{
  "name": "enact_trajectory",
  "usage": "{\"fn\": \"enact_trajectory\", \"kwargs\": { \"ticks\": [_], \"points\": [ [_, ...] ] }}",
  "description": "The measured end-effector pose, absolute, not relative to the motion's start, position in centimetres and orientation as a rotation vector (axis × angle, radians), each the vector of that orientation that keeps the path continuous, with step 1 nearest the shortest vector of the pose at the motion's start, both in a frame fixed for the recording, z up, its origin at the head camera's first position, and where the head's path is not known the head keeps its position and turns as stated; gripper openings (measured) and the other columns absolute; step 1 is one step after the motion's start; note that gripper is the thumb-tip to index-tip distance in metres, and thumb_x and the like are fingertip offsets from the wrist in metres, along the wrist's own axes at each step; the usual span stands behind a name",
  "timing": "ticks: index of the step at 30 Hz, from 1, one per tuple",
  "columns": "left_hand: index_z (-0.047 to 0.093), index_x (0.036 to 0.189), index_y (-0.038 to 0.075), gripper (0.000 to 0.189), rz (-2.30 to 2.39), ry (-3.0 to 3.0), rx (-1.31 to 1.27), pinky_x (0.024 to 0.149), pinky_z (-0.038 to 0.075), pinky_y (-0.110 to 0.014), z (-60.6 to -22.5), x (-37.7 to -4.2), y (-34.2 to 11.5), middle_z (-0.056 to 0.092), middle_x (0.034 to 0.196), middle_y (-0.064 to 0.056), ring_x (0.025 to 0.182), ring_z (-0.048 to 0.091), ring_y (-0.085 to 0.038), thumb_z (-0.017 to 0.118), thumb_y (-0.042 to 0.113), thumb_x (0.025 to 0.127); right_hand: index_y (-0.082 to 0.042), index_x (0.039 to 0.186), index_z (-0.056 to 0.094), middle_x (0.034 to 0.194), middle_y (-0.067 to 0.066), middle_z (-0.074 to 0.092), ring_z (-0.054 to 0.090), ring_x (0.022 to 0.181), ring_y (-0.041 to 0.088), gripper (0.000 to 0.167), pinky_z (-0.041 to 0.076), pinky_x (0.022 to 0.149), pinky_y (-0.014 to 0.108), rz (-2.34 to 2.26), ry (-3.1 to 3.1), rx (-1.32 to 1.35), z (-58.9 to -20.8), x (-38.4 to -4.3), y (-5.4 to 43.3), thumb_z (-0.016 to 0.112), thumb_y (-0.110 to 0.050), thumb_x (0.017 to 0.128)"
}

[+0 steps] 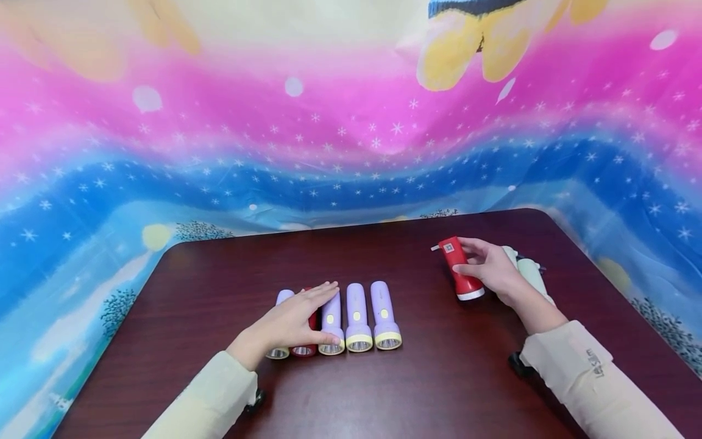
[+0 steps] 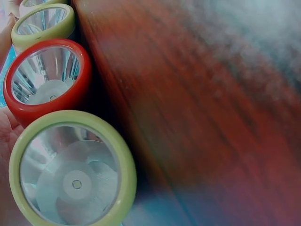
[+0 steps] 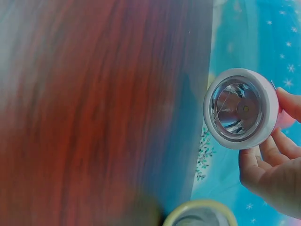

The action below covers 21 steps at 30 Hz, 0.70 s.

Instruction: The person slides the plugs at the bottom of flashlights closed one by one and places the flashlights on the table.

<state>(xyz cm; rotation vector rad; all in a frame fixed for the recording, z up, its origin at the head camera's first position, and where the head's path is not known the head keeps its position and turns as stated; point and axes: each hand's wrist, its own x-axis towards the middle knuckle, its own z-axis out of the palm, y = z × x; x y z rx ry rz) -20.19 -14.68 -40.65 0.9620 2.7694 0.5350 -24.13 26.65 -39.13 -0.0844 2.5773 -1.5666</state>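
Observation:
My right hand (image 1: 490,268) grips a red flashlight (image 1: 459,268) with a white rim, its lens end tilted toward me. A metal plug sticks out near its tail. In the right wrist view, thumb and fingers hold its body behind the white rim (image 3: 269,108). My left hand (image 1: 290,317) lies across the left part of a flashlight row, fingers extended. Its thumb touches the head of a purple flashlight (image 1: 331,317), and its fingertips reach the tail. Partly covered under this hand are a red flashlight (image 1: 303,351) and another purple flashlight (image 1: 278,353).
Two more purple flashlights (image 1: 358,311) lie to the right in the row, lenses facing me. Pale green flashlights (image 1: 531,272) sit behind my right hand, partly hidden. The dark wooden table (image 1: 428,378) ends at a patterned cloth (image 1: 329,189) at the back and sides.

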Motion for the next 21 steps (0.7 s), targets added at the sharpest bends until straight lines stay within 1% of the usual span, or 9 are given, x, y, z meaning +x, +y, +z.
{"fn": "enact_trajectory", "kwargs": {
  "ticks": [5,14,18,21],
  "points": [
    [0.037,0.154,0.013,0.101,0.538,2.758,0.966,0.119,0.030,-0.055,-40.4,-20.2,-14.6,0.034,0.162,-0.003,0.151,0.030,-0.024,0.069,0.071,0.078,-0.006,0.156,0.030,0.147,0.028,0.044,0.055,0.116,0.036,0.073,0.059,0.079,0.027,-1.608,2.580,-0.094,-38.8,-23.9,26.0,0.067,-0.011,0.094],
    [0.035,0.155,0.013,0.102,0.528,2.750,0.957,0.119,0.029,-0.057,-40.3,-20.2,-14.5,0.033,0.162,-0.004,0.151,0.030,-0.025,0.069,0.070,0.078,-0.008,0.155,0.032,0.145,0.025,0.046,0.057,0.116,0.037,0.072,0.060,0.082,0.037,-1.648,2.569,-0.110,-38.3,-23.5,24.7,0.068,-0.009,0.093],
    [0.035,0.155,0.014,0.100,0.533,2.745,0.961,0.118,0.028,-0.059,-40.2,-20.2,-14.5,0.033,0.162,-0.004,0.151,0.028,-0.026,0.070,0.069,0.079,-0.009,0.155,0.034,0.145,0.025,0.047,0.057,0.117,0.038,0.071,0.060,0.083,0.037,-1.678,2.550,-0.120,-38.2,-23.5,23.9,0.069,-0.008,0.092],
    [0.035,0.155,0.013,0.097,0.554,2.740,0.960,0.118,0.028,-0.061,-40.0,-20.1,-14.4,0.033,0.162,-0.006,0.152,0.027,-0.028,0.070,0.065,0.081,-0.009,0.154,0.035,0.145,0.024,0.048,0.057,0.115,0.037,0.071,0.060,0.084,0.036,-1.693,2.545,-0.126,-38.2,-23.6,23.2,0.069,-0.008,0.092]
  ]
}}
